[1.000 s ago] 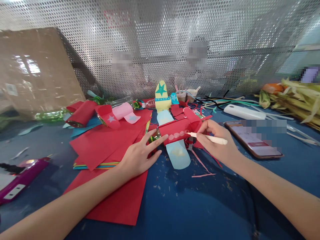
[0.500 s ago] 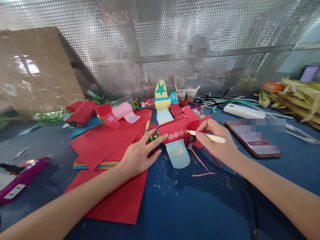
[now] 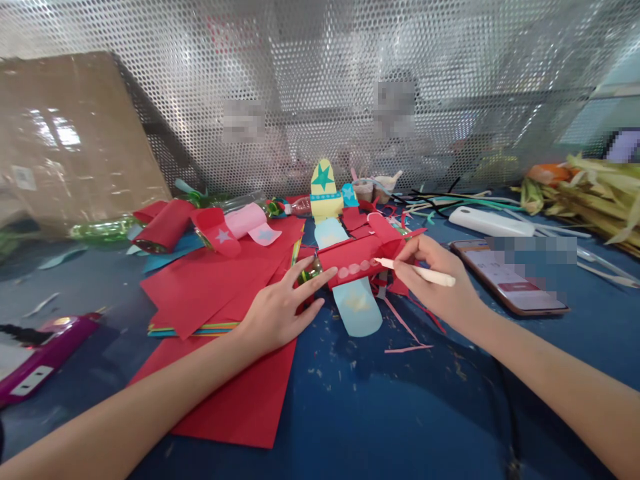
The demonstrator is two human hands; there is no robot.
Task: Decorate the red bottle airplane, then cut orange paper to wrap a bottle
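The red paper model plane [image 3: 350,255] lies short of the far edge of the blue table [image 3: 345,413]. Its pale-blue wing [image 3: 358,313] is on; the row of pink dots [image 3: 354,269] looks unfinished at the right, where the white pen [image 3: 434,276] points. The right hand [image 3: 434,261] pinches it; the left hand [image 3: 281,308], fingers spread, touches the plane. Behind, a yellow paper piece [image 3: 323,207] already bears a teal star [image 3: 323,177].
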